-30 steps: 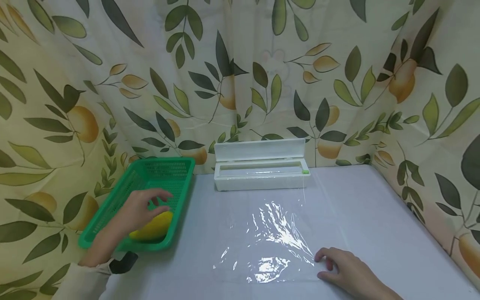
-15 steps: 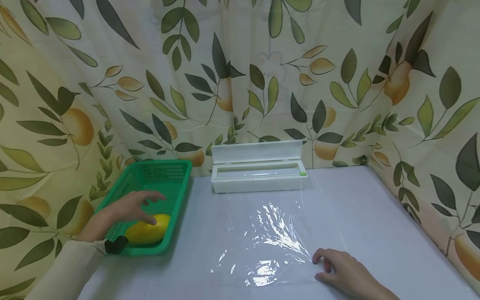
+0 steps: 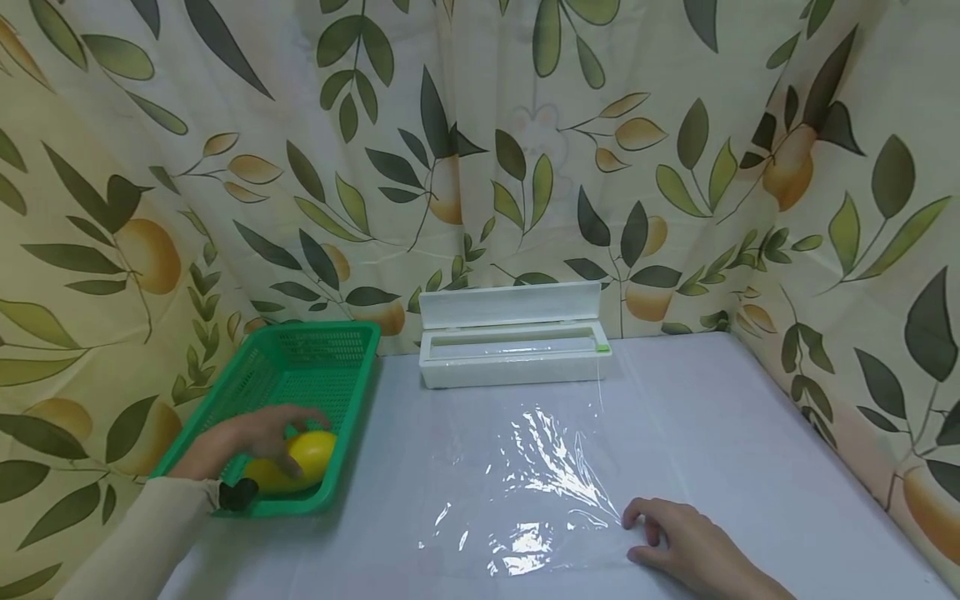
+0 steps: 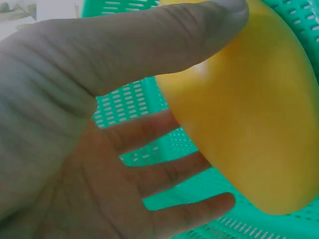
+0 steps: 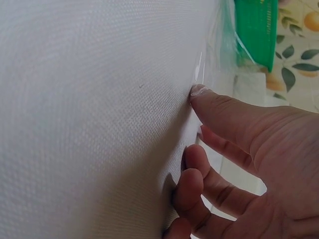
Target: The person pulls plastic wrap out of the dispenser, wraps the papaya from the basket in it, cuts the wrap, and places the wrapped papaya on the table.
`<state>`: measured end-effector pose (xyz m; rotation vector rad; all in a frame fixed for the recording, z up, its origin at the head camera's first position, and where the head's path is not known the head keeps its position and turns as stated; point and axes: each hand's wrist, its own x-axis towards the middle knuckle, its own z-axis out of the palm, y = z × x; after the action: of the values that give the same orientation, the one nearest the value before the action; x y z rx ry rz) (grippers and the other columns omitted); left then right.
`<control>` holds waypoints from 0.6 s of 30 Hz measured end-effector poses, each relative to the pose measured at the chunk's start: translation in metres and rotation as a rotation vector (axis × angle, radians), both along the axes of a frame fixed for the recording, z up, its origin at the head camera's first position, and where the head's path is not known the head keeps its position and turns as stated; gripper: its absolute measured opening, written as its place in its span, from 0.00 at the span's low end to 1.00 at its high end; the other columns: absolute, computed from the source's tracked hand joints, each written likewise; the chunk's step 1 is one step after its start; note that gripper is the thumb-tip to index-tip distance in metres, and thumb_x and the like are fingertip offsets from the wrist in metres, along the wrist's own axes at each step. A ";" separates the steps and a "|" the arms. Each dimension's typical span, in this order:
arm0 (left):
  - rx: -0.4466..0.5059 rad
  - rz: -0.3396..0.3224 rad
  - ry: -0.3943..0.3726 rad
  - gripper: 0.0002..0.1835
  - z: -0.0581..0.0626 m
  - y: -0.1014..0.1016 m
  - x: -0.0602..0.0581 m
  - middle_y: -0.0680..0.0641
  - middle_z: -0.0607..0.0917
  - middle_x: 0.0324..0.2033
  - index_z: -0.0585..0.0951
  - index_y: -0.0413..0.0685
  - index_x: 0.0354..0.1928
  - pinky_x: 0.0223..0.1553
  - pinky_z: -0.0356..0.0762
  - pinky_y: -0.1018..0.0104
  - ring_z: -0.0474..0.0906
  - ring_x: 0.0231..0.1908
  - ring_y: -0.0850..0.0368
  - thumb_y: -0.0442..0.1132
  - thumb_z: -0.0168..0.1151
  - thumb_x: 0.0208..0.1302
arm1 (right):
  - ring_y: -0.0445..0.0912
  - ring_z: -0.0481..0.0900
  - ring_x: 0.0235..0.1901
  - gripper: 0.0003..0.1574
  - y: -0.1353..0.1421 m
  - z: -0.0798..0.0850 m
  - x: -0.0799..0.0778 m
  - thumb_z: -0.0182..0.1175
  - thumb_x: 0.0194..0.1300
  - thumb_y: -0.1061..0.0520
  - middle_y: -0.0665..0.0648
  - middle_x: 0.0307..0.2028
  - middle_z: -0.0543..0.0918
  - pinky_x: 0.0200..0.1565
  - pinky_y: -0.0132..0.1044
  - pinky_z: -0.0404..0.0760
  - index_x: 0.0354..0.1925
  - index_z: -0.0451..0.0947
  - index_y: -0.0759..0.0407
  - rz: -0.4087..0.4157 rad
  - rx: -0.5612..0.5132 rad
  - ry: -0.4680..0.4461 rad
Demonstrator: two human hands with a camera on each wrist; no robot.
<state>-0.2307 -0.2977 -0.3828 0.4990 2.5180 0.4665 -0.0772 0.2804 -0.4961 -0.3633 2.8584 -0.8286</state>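
In the head view my left hand (image 3: pixel 262 437) is inside a green plastic basket (image 3: pixel 367 367), over a smooth yellow mango (image 3: pixel 313 454). The left wrist view shows its thumb (image 4: pixel 164 40) across the mango (image 4: pixel 244 119), while fingers reach behind the fruit's other side. A sheet of clear cling film (image 3: pixel 525 483) stretches over the table from a white dispenser box (image 3: pixel 517 371). At the film's near right corner, my right hand (image 3: pixel 693 542) holds the edge with curled fingers, creases converging there. In the right wrist view, film meets the thumb tip (image 5: pixel 199 92) close to the tablecloth.
The dispenser's lid (image 3: pixel 510 304) stands raised, with a small green cutter slider (image 3: pixel 602 347) at its right end. A white cloth (image 3: pixel 675 417) covers the table. Leaf-and-fruit patterned curtains (image 3: pixel 480 167) enclose the back and sides.
My left hand has come down from above the basket onto the mango, and its fingers now reach round it. My right hand stays at the film's corner. The head view has shifted slightly.
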 end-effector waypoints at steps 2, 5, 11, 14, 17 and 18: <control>-0.004 -0.002 -0.008 0.39 -0.001 -0.001 -0.001 0.36 0.80 0.55 0.78 0.52 0.63 0.50 0.77 0.38 0.75 0.55 0.33 0.35 0.83 0.46 | 0.33 0.65 0.24 0.20 0.000 0.000 0.000 0.78 0.53 0.48 0.39 0.24 0.70 0.26 0.31 0.66 0.41 0.79 0.41 -0.010 0.003 -0.010; 0.000 0.004 -0.024 0.38 -0.003 -0.003 -0.003 0.36 0.80 0.55 0.78 0.53 0.63 0.47 0.78 0.42 0.76 0.54 0.35 0.35 0.83 0.47 | 0.33 0.65 0.24 0.20 -0.001 0.000 0.000 0.78 0.53 0.48 0.40 0.24 0.70 0.26 0.32 0.66 0.41 0.79 0.41 -0.016 0.009 -0.015; 0.019 -0.006 -0.039 0.37 -0.005 -0.006 -0.003 0.35 0.78 0.55 0.78 0.54 0.64 0.46 0.78 0.44 0.75 0.54 0.36 0.36 0.82 0.50 | 0.33 0.65 0.24 0.20 -0.002 0.000 -0.001 0.78 0.53 0.48 0.41 0.24 0.70 0.26 0.32 0.65 0.41 0.79 0.41 -0.030 0.014 -0.033; 0.027 -0.003 -0.038 0.36 -0.006 -0.007 -0.003 0.35 0.78 0.55 0.78 0.55 0.64 0.46 0.77 0.44 0.75 0.54 0.36 0.38 0.82 0.51 | 0.34 0.65 0.23 0.20 -0.004 0.001 -0.001 0.78 0.52 0.48 0.41 0.24 0.70 0.26 0.32 0.66 0.41 0.79 0.41 -0.041 0.020 -0.040; 0.034 0.005 -0.035 0.36 -0.007 -0.008 -0.003 0.35 0.78 0.56 0.78 0.56 0.64 0.46 0.77 0.43 0.75 0.54 0.36 0.38 0.81 0.51 | 0.34 0.65 0.23 0.20 -0.004 0.002 -0.001 0.78 0.52 0.48 0.41 0.24 0.70 0.27 0.32 0.66 0.40 0.79 0.41 -0.040 0.024 -0.032; 0.037 0.008 -0.031 0.36 -0.007 -0.009 -0.003 0.35 0.78 0.56 0.78 0.56 0.64 0.46 0.77 0.43 0.75 0.54 0.36 0.39 0.81 0.51 | 0.34 0.65 0.23 0.20 -0.004 0.002 -0.001 0.78 0.52 0.48 0.41 0.24 0.70 0.27 0.32 0.66 0.40 0.79 0.41 -0.038 0.024 -0.027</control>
<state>-0.2338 -0.3064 -0.3899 0.4924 2.4863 0.5201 -0.0785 0.2763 -0.4943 -0.2940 2.8560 -0.7983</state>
